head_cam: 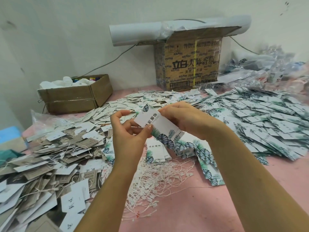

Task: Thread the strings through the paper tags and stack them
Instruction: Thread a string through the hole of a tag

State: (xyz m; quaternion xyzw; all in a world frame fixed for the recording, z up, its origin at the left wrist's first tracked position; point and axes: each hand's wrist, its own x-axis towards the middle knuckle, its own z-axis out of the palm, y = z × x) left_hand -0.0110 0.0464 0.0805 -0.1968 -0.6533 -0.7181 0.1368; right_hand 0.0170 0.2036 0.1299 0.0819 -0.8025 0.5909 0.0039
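A white paper tag (154,120) with green and blue leaf print and black characters is held above the pink table (192,211). My left hand (128,131) pinches its lower left side with thumb and fingers. My right hand (185,119) pinches its upper right edge. A tangle of white strings (158,183) with small plastic locks lies on the table below my hands. Short stacks of leaf-print tags (160,151) sit just behind the strings. Whether a string runs through the held tag cannot be made out.
A big heap of leaf-print tags (260,119) covers the right side. Grey and white tags with strings (50,164) pile up on the left. A large printed carton (189,64) and a small open box (75,94) stand at the wall. Plastic bags (274,71) lie at the far right.
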